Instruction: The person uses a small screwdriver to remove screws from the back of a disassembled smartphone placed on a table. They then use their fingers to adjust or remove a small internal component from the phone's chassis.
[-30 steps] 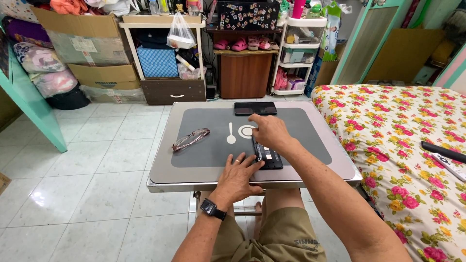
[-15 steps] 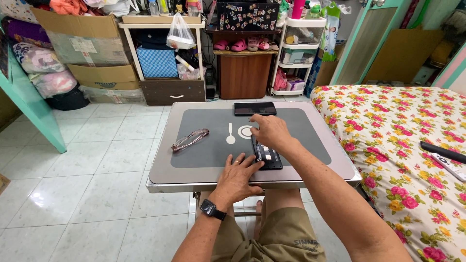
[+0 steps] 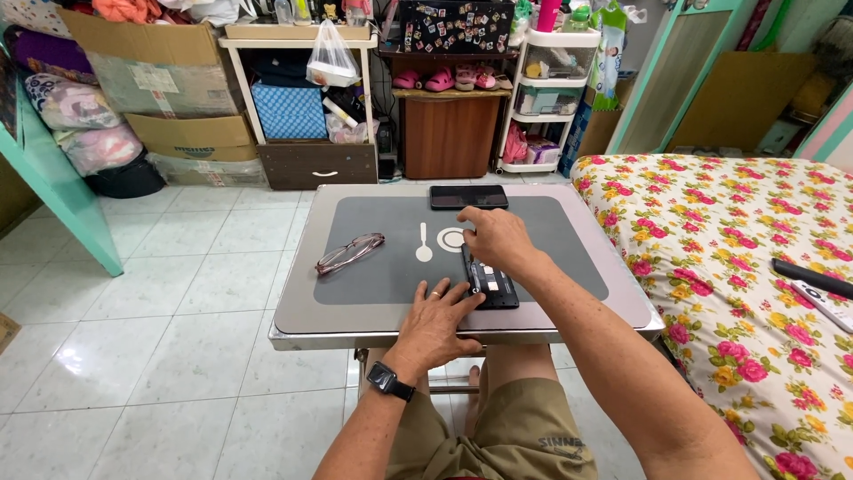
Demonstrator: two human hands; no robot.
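A small folding table (image 3: 586, 311) with a grey mat stands in front of me. An opened black phone (image 3: 491, 283) lies face down on the mat, its inner parts showing. My left hand (image 3: 437, 324) rests flat on the table's near edge, fingertips touching the phone's lower left corner; a black watch is on that wrist. My right hand (image 3: 494, 238) hovers over the phone's top end, fingers curled near a white ring (image 3: 451, 238). A small white spoon-shaped tool (image 3: 424, 245) lies beside the ring. A second black phone (image 3: 468, 196) lies at the table's far edge.
Red-framed glasses (image 3: 349, 253) lie on the mat's left. A bed with a flowered sheet (image 3: 737, 267) is on the right, with two remotes (image 3: 817, 289) on it. Shelves, boxes and a wooden cabinet (image 3: 449, 133) line the far wall. White tiled floor lies to the left.
Almost nothing differs; both hands stay at the opened phone, with only a slight shift of the right hand's fingers.
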